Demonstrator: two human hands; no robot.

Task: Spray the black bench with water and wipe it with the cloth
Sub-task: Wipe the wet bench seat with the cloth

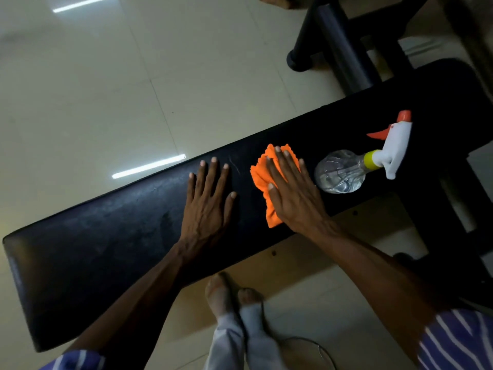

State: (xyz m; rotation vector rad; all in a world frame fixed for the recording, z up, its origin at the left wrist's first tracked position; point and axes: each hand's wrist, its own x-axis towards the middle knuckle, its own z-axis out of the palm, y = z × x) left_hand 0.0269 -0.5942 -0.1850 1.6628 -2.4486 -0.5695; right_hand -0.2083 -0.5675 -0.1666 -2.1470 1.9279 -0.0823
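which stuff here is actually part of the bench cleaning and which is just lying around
For the job:
black bench
orange cloth, under the right hand
spray bottle, lying on its side on the bench

Just there:
black equipment frame behind the bench
thin cable on the floor

A long black padded bench [112,231] runs diagonally from near left to far right. On it, right of centre, lies a crumpled orange cloth [262,177]. Just right of the cloth, a clear spray bottle [344,170] lies on its side, its white-and-orange trigger head pointing far right.
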